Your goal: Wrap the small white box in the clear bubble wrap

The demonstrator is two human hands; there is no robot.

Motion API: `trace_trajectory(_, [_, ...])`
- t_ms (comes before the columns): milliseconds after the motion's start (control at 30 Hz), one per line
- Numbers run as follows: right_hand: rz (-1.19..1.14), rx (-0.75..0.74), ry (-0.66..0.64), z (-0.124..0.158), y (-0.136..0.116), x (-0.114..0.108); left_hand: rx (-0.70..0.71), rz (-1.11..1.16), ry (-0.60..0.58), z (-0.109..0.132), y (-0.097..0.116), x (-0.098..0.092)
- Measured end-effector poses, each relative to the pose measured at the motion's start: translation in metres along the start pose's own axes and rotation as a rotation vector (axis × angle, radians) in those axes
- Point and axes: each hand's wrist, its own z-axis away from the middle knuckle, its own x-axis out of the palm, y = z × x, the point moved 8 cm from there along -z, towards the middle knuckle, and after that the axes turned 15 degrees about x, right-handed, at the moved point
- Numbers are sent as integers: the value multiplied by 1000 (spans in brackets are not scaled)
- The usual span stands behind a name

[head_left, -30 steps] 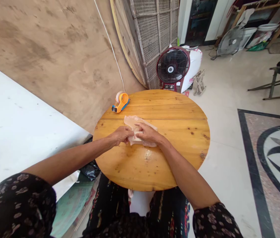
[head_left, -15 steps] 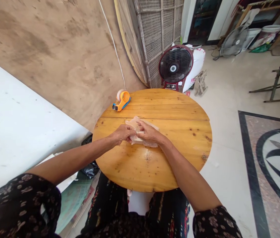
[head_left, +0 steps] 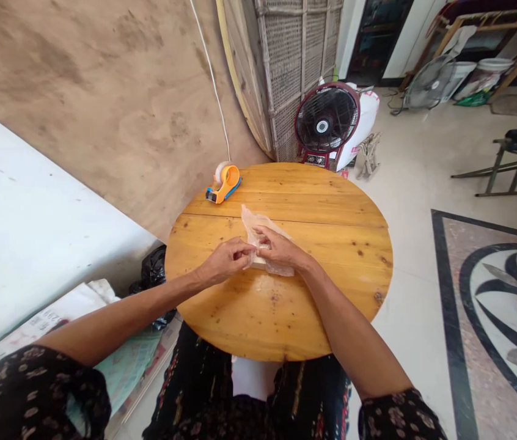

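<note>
A thin clear plastic bag [head_left: 257, 223] lies on the round wooden table [head_left: 332, 244], its far end lifted a little off the wood. My left hand [head_left: 225, 259] pinches the bag's near left edge with fingers closed. My right hand [head_left: 281, 247] rests on the bag's near end, its fingers curled onto the plastic and meeting the left hand's fingertips. What, if anything, is inside the bag is hidden under my hands.
An orange and blue tape dispenser [head_left: 224, 183] sits at the table's far left edge. Behind the table stand a red fan [head_left: 327, 122], a white sack and a woven panel. A plywood wall is on the left; papers and a black bag lie on the floor.
The bag's far end has risen off the table and the plastic has been drawn narrower between my hands. Both hands stay together at its near end; the view has shifted slightly.
</note>
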Motion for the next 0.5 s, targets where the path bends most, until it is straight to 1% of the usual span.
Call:
trace_trajectory(100, [-39, 36, -58, 2, 4, -1, 132, -62, 41, 3, 2, 1])
trace_trajectory(267, [-158, 74, -138, 4, 7, -2, 369, -245, 118, 6, 17, -1])
trace_trajectory(367, [-196, 83, -175, 5, 6, -2, 462, -324, 107, 6, 25, 1])
trace_trajectory(500, [-205, 90, -209, 6, 5, -4, 558, -300, 100, 6, 27, 2])
